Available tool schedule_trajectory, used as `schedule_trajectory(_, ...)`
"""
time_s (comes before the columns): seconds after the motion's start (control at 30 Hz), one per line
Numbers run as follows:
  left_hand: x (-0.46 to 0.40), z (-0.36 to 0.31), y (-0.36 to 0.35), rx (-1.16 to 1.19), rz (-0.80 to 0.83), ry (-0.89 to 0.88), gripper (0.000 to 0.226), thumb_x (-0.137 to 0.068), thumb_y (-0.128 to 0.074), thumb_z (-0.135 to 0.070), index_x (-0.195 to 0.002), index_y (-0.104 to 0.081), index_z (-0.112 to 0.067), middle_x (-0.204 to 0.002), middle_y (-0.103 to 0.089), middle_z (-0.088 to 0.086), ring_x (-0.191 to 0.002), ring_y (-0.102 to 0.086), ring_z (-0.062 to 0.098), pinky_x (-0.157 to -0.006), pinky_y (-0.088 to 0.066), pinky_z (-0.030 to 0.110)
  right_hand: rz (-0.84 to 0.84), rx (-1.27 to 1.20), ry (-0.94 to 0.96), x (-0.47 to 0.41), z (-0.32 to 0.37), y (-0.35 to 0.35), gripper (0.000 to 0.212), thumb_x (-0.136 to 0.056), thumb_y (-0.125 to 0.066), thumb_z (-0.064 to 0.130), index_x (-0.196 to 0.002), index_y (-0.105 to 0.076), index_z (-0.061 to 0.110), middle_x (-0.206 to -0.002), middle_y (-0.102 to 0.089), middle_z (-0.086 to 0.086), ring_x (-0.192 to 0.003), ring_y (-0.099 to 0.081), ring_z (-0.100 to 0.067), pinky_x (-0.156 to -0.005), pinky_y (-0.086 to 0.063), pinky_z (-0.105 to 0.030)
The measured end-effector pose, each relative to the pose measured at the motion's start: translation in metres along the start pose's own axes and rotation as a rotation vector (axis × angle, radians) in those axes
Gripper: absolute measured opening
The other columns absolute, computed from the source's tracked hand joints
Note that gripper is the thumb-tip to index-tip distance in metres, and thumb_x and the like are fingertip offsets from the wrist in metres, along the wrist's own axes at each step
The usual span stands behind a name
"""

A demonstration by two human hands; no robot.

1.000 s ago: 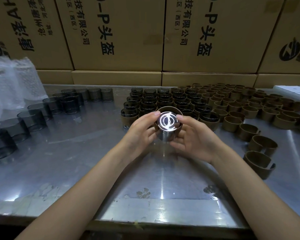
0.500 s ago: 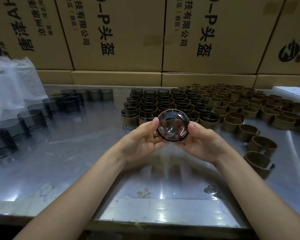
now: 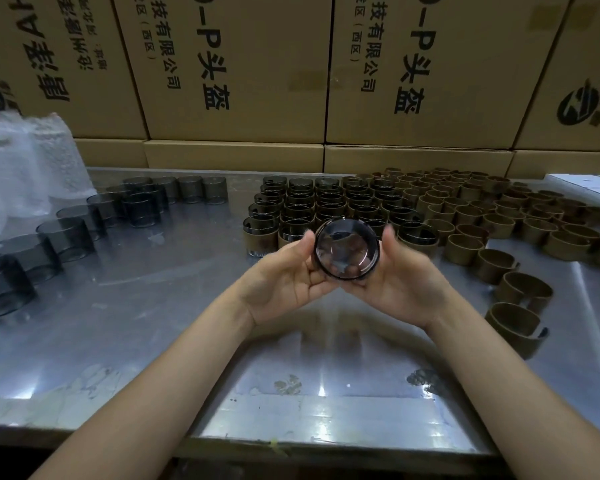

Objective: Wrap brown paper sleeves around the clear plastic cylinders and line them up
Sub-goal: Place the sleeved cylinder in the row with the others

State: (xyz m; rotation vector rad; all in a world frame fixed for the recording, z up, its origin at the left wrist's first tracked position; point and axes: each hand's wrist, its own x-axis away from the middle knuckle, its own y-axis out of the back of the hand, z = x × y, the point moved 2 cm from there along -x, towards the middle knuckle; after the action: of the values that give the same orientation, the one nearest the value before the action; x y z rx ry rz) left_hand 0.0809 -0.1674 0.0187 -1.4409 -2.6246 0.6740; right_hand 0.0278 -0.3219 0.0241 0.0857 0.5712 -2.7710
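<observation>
Head view: both hands, left hand [image 3: 284, 275] and right hand [image 3: 400, 275], grip one smoky clear plastic cylinder [image 3: 346, 249] above the scuffed steel bench [image 3: 153, 323]

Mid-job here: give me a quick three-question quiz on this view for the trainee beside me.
1. True or false: the cylinder between the left hand and the right hand rests on the metal table.
2. Multiple choice: the empty brown paper sleeves lie (A) on the person's left, (B) on the person's right, (C) on top of the cardboard boxes.
3. Fill in: the bare cylinders run in a curved row on the person's ____ side.

Key: 1 false, both hands hold it above the table; 2 B; 3 left.
</observation>
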Motion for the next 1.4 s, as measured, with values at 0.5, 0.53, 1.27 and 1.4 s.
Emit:
schedule_trajectory(0.5,-0.016,0.017,-0.007,-0.641,-0.549,-0.357,0.073,-0.102,-0.019,-0.041,-0.058,-0.053,0.005,-0.042,-0.045,-0.01,-0.044,-0.045,0.0,-0.053,-0.036,0.006,-0.643,0.492,0.319,-0.021,-0.023,-0.018,0.053,-0.1,-0.035,0.041,-0.059,-0.049,0.01,-0.05,-0.049,0.004,-0.045,-0.049,0.0,-0.049,-0.04,-0.008)
schedule_trajectory(0.53,-0.016,0.017,-0.007,-0.643,-0.548,-0.359,0.073,-0.102,-0.019,-0.041,-0.057,-0.051,0.006,-0.042,-0.043,-0.01,-0.043,-0.044,0.0,-0.053,-0.036,0.006,-0.646,0.491,0.315,-0.02,-0.024,-0.017,0.053,-0.1,-0.035,0.042,-0.062,-0.051,0.009,-0.053,-0.049,0.002,-0.046,-0.049,0.0,-0.05,-0.041,-0.009)
schedule_trajectory(1.27,0.008,-0.002,0.022,-1.445,-0.266,-0.339,0.037,-0.073,-0.08,-0.035,-0.069,-0.044,-0.027,-0.096,-0.049,-0.003,-0.089,-0.052,0.017,-0.078,-0.047,0.034,-0.56,1.232,0.471,-0.025,-0.03,0.003,0.029,-0.097,-0.049,0.034,-0.076,-0.063,0.019,-0.091,-0.055,0.007,-0.1,-0.041,-0.008,-0.081,-0.028,-0.009)
schedule_trajectory(1.4,0.023,-0.012,0.038,-1.485,-0.303,-0.302,0.036,-0.075,-0.077,-0.029,-0.068,-0.041,-0.028,-0.098,-0.049,-0.005,-0.096,-0.053,0.017,-0.08,-0.046,0.032,-0.752,1.434,0.503,-0.02,-0.022,0.016,0.025,-0.088,-0.059,0.042,-0.106,-0.063,0.025,-0.117,-0.051,0.008,-0.12,-0.033,-0.012,-0.102,-0.029,-0.03)
